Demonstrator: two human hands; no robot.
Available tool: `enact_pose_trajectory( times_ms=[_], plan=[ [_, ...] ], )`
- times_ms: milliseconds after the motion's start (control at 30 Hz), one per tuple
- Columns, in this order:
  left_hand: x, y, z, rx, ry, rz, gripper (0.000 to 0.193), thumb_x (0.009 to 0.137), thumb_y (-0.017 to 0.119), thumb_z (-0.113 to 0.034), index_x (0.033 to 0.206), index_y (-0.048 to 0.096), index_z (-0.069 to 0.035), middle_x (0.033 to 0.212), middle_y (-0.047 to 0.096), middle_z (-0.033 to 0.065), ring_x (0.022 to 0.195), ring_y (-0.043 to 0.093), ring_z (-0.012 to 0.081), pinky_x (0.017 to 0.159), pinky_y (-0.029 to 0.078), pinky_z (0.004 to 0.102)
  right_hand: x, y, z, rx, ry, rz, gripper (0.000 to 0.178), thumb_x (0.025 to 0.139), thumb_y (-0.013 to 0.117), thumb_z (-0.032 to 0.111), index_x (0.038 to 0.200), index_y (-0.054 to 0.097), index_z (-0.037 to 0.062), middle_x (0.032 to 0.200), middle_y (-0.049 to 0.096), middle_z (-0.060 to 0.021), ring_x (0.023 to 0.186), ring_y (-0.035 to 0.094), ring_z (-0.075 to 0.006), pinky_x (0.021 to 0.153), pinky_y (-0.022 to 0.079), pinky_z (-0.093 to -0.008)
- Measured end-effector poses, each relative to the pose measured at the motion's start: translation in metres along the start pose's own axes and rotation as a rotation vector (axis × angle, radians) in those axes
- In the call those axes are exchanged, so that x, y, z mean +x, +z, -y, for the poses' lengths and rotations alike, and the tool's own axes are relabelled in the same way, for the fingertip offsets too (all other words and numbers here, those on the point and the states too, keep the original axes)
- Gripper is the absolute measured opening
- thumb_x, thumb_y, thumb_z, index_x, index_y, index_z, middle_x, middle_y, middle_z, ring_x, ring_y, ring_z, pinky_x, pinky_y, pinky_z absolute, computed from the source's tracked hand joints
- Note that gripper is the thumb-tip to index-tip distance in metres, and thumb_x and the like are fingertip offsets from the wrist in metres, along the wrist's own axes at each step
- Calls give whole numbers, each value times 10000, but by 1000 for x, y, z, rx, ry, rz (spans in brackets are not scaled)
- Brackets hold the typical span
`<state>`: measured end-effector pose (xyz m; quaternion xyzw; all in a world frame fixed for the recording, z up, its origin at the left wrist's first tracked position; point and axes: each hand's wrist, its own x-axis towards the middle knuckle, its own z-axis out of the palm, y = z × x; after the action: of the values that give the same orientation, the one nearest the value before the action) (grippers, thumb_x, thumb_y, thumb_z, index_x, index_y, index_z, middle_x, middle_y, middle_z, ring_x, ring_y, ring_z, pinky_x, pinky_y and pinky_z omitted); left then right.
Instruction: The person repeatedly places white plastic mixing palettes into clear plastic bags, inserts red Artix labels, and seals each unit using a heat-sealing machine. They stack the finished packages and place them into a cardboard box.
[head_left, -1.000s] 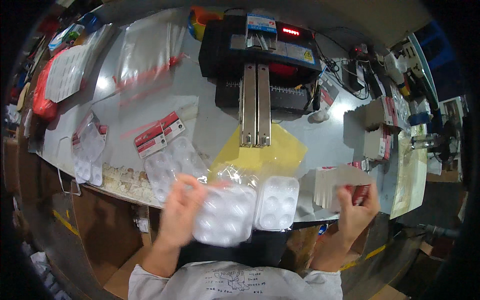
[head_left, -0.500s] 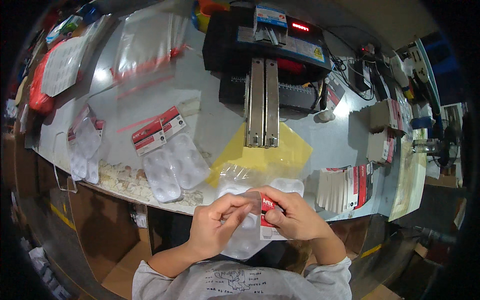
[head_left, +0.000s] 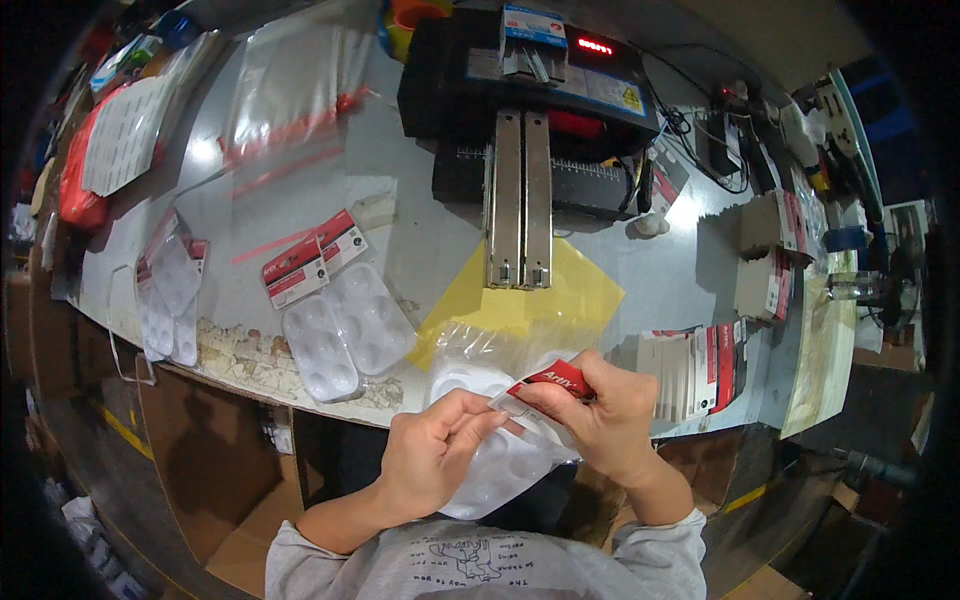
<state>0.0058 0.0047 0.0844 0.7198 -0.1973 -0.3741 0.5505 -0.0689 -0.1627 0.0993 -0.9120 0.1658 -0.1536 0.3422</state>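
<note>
At the table's near edge, my right hand (head_left: pixel 618 415) grips a folded red and white header card (head_left: pixel 553 380) between thumb and fingers. The card is tilted, its lower left end close to my left fingertips. My left hand (head_left: pixel 422 460) is closed in a pinch at the top of a clear plastic bag, beside the card. Beneath both hands hangs a white plastic paint palette (head_left: pixel 490 478) with round wells, inside the clear bag. Another white palette (head_left: pixel 465 380) lies just behind my hands in clear film. My fingers hide part of the bag's opening.
A black electric stapling machine (head_left: pixel 530 95) with two metal arms stands ahead, over a yellow sheet (head_left: pixel 455 305). Bagged palettes with cards (head_left: pixel 350 315) lie left. Clear bags (head_left: pixel 290 85) lie farther back. A row of folded cards (head_left: pixel 685 375) stands right, and card stacks (head_left: pixel 765 285) beyond.
My right hand has moved up and turned the card from upright to slanted. My left hand stays pinched near the bag's top. The view has shifted slightly.
</note>
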Motion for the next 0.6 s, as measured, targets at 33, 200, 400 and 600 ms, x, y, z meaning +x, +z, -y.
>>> enact_pose_trajectory(
  times_ms=[33, 200, 400, 600],
  plan=[
    [0, 0, 0, 25, 8, 6, 123, 911, 572, -141, 935, 604, -25, 743, 691, 37, 530, 507, 48, 508, 424, 208, 0, 0, 0, -31, -11, 19, 390, 692, 792, 321, 630, 511, 58, 486, 512, -75, 403, 523, -195, 385, 386, -286],
    [-2, -1, 0, 65, 25, -23, 133, 896, 593, -146, 929, 627, -22, 690, 666, 56, 500, 519, 76, 504, 422, 213, -2, 0, 2, -82, -116, 28, 309, 752, 750, 264, 656, 559, 40, 503, 499, -94, 406, 503, -216, 397, 378, -302],
    [0, -2, 7, 34, 108, -257, 122, 888, 601, -116, 905, 637, -1, 625, 581, 2, 556, 484, 46, 515, 397, 212, 0, -12, -11, 237, 204, -11, 230, 869, 634, 183, 744, 622, -9, 593, 569, -66, 470, 539, -132, 445, 421, -272],
    [5, -7, 22, -28, 140, -418, 145, 907, 574, -107, 893, 614, 33, 656, 552, -2, 600, 429, 36, 533, 361, 196, -19, -12, -16, 848, 675, 376, 212, 907, 553, 86, 770, 631, -55, 623, 593, -59, 498, 540, -98, 463, 444, -230]
  ],
)
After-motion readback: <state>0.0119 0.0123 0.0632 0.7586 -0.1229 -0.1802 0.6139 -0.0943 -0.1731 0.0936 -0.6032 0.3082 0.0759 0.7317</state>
